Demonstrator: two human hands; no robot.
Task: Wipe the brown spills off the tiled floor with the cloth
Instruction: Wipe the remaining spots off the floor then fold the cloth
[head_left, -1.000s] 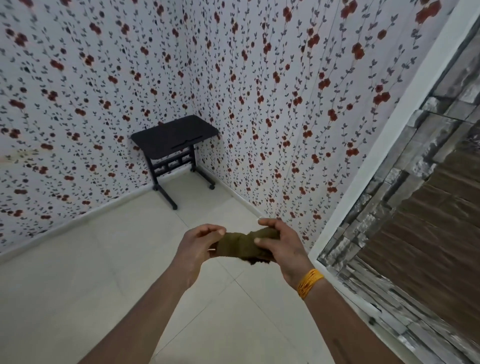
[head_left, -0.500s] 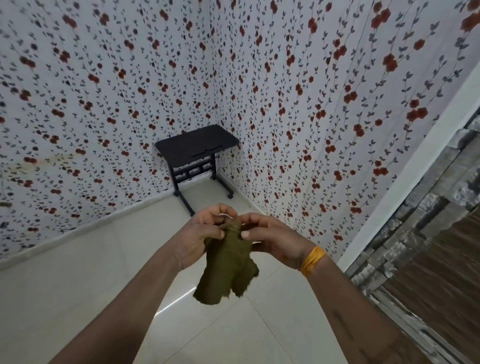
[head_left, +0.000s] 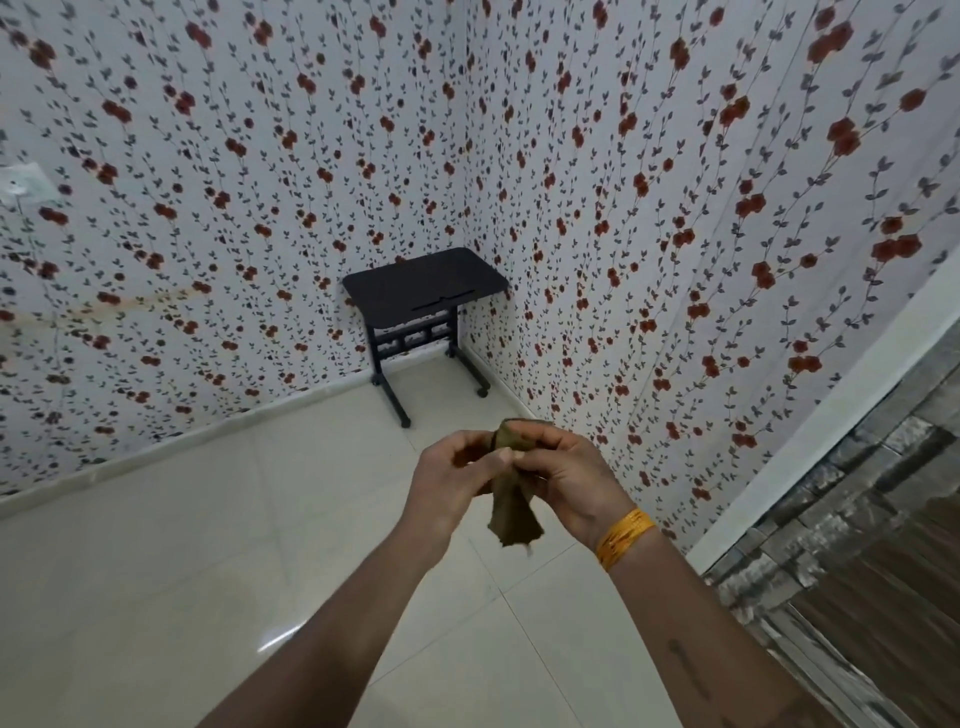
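Note:
Both my hands are raised in front of me over the cream tiled floor (head_left: 182, 545). An olive-brown cloth (head_left: 511, 512) hangs down between them, bunched at the top. My left hand (head_left: 452, 480) pinches the cloth's upper edge with curled fingers. My right hand (head_left: 569, 475), with an orange band at the wrist, grips the same bunched top from the other side. No brown spill shows on the part of the floor in view.
A small black table (head_left: 423, 288) on wheeled legs stands in the far corner. Floral-papered walls (head_left: 208, 208) close off the left and back. A stone-clad wall with a white frame (head_left: 857, 374) runs along the right.
The cloth went from stretched between my hands to hanging down from them. My hands came closer together and rose a little. My view turned left, showing more of the corner.

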